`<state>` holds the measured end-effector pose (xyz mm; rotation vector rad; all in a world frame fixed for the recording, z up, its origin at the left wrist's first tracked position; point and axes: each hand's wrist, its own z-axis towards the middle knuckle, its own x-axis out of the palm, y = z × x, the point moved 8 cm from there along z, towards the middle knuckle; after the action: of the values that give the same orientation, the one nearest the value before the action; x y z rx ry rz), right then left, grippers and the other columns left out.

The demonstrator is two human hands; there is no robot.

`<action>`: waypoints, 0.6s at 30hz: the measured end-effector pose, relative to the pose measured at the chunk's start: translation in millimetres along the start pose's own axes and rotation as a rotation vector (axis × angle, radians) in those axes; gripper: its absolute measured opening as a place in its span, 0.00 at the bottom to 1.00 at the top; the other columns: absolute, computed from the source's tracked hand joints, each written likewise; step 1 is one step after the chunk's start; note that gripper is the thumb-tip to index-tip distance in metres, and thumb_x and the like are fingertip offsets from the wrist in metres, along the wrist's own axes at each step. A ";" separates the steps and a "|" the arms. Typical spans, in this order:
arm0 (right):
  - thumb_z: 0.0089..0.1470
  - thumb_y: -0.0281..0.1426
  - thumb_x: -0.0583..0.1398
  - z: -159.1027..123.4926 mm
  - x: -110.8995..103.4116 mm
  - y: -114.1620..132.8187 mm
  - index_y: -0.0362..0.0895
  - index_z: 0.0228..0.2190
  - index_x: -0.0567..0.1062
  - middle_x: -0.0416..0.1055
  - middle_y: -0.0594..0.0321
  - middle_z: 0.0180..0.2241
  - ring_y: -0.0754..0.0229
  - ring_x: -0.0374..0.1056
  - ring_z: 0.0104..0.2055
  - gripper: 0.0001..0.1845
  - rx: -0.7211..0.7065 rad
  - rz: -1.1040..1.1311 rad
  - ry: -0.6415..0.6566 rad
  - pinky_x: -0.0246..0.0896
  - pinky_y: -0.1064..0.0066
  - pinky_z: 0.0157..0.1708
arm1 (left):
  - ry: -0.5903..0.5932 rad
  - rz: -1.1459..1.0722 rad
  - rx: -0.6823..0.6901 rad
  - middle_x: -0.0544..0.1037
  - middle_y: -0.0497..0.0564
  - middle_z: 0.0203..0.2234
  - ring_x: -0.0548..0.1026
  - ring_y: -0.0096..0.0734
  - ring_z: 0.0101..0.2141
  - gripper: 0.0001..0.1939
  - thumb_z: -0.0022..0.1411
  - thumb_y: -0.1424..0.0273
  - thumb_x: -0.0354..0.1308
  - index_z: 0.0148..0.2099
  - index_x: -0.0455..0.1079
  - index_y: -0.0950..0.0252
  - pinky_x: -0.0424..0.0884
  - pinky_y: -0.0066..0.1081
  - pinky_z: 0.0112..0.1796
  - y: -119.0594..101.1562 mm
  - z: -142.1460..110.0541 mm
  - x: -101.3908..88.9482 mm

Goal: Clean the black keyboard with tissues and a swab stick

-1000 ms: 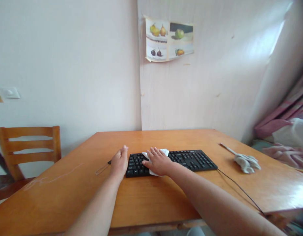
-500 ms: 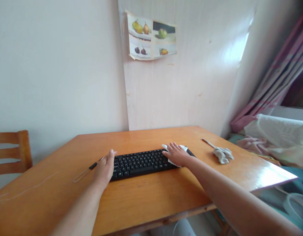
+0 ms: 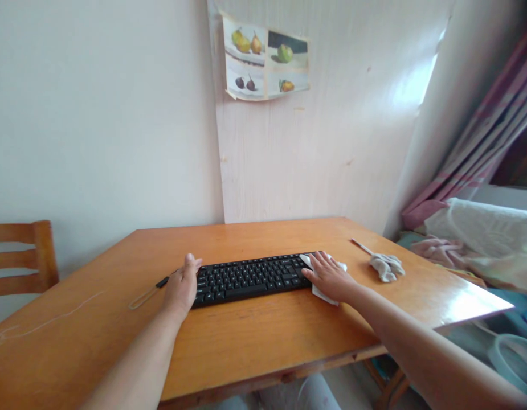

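A black keyboard [image 3: 250, 276] lies across the middle of the wooden table [image 3: 263, 336]. My left hand [image 3: 182, 285] rests edge-on against the keyboard's left end, fingers straight and together. My right hand [image 3: 329, 277] lies flat at the keyboard's right end, fingers spread, pressing down a white tissue [image 3: 329, 285] that sticks out under the palm and beyond the fingertips.
A thin tool with a black tip and clear handle [image 3: 147, 293] lies left of my left hand. A grey rag on a stick [image 3: 385, 265] sits at the table's right. A wooden chair [image 3: 21, 256] stands at the left; bedding [image 3: 472, 233] at the right.
My right hand has slid the tissue rightward along the keyboard, from its left half to its right end. My left hand stayed at the left end. The view swung right.
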<state>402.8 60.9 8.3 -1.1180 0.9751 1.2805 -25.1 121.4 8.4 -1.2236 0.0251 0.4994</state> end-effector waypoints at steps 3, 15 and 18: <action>0.67 0.50 0.42 -6.5 0.8 16.0 0.37 0.67 0.57 0.51 0.43 0.68 0.41 0.41 0.71 0.39 -0.048 0.008 -0.024 0.44 0.47 0.65 | 0.020 -0.145 -0.078 0.77 0.68 0.51 0.77 0.46 0.52 0.46 0.63 0.38 0.34 0.50 0.76 0.73 0.67 0.41 0.57 3.9 -0.9 3.9; 0.65 0.54 0.44 -13.0 -31.5 147.9 0.32 0.66 0.58 0.48 0.39 0.68 0.43 0.40 0.72 0.44 -0.323 0.191 -0.085 0.41 0.49 0.67 | -0.015 -0.386 -0.251 0.74 0.69 0.56 0.74 0.46 0.56 0.44 0.65 0.40 0.36 0.55 0.72 0.73 0.66 0.43 0.58 -7.7 -16.1 3.1; 0.65 0.55 0.43 -14.5 -37.3 184.4 0.33 0.66 0.59 0.48 0.40 0.68 0.42 0.40 0.72 0.44 -0.417 0.235 -0.089 0.40 0.49 0.67 | -0.019 -0.404 -0.278 0.73 0.71 0.56 0.74 0.46 0.55 0.44 0.66 0.41 0.35 0.57 0.71 0.75 0.67 0.42 0.57 -9.9 -17.9 2.2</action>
<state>217.3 31.8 26.9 -1.2729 0.8098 1.7664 -15.0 103.6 10.2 -1.4514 -0.3117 0.1636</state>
